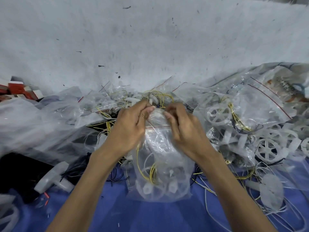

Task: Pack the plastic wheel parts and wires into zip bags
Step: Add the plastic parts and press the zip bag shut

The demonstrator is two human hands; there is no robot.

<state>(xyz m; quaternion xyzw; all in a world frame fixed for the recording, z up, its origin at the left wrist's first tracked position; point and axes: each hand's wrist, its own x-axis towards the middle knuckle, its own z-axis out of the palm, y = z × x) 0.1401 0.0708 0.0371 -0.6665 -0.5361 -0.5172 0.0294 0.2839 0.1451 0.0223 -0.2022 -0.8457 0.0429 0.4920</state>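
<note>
While your L hand (128, 129) & R hand (185, 131) pinch the loaded zip bag (160, 164), it looks unsealed, wheels (267, 149) right of it unpacked.

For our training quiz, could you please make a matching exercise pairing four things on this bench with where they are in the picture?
Things:
1. zip bag
2. spoked wheel
3. red boxes
4. T-shaped plastic part

Places:
A. far left edge
B. lower left, on the blue cloth
C. centre, held by the left hand and right hand
D. right side, in the pile

Pairs: 1-C, 2-D, 3-A, 4-B
</note>
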